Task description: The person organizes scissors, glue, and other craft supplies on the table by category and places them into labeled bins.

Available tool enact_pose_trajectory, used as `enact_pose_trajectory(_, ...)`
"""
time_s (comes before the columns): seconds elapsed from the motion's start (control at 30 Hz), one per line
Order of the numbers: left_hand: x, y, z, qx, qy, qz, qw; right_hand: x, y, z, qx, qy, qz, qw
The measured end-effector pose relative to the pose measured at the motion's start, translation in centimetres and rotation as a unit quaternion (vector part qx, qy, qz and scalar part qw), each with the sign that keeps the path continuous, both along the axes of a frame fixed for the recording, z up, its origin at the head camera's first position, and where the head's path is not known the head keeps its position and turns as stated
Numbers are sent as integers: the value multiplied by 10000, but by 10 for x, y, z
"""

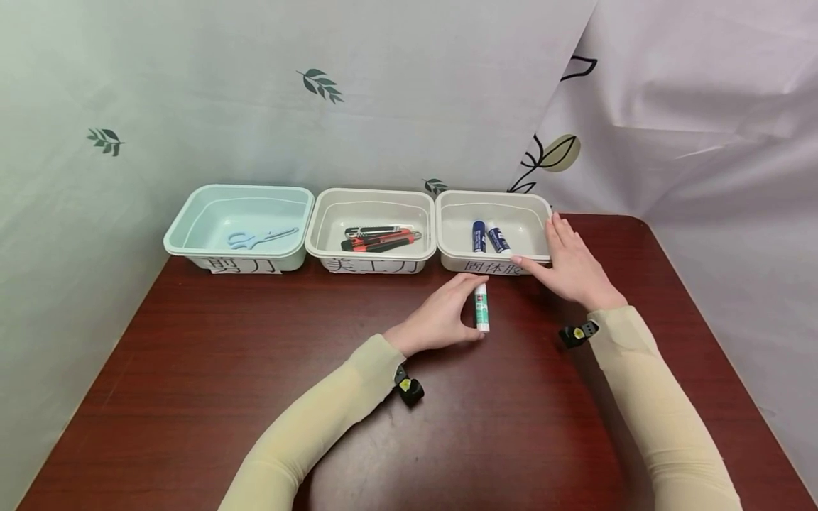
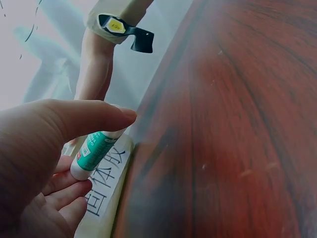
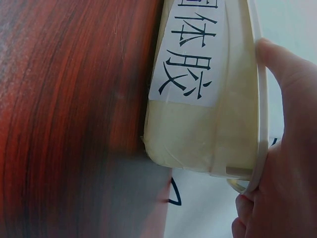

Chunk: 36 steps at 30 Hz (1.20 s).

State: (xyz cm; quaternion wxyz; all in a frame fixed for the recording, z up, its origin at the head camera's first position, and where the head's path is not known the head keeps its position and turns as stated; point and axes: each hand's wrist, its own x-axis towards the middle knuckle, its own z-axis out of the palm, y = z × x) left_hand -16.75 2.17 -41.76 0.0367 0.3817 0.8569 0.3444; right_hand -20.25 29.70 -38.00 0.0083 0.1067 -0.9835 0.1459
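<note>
My left hand pinches a white-and-green glue stick between thumb and fingertips, in front of the right-hand bin. In the left wrist view the glue stick slants between thumb and fingers. My right hand grips the front right corner of the off-white bin. Its thumb lies on the front rim and its fingers along the right side. In the right wrist view the bin shows its paper label with handwritten characters. Two blue glue sticks lie inside that bin.
Left of it stands another off-white bin with several red-and-black utility knives. Farther left, a pale blue bin holds light blue scissors. All stand on a dark red wooden table, before a patterned curtain.
</note>
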Motion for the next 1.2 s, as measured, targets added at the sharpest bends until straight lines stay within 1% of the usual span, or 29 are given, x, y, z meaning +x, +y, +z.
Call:
enact_pose_trajectory(0.1,-1,-3,1,41,25,31,10000,0,0,0,-9,2,-12,10000)
enact_pose_trajectory(0.4,-1,-13,8,186,-118,143,9997,1,0,-1,-7,14,-9,10000)
enact_pose_trajectory(0.8,-2,-22,15,294,-130,210,9993,1,1,0,1,33,-8,10000)
enact_pose_trajectory(0.97,-3,-25,18,323,-58,196,9993,1,0,0,-8,30,-4,10000)
enact_pose_trajectory(1.2,-4,-28,24,504,139,165,9985,1,-1,0,0,18,10,10000)
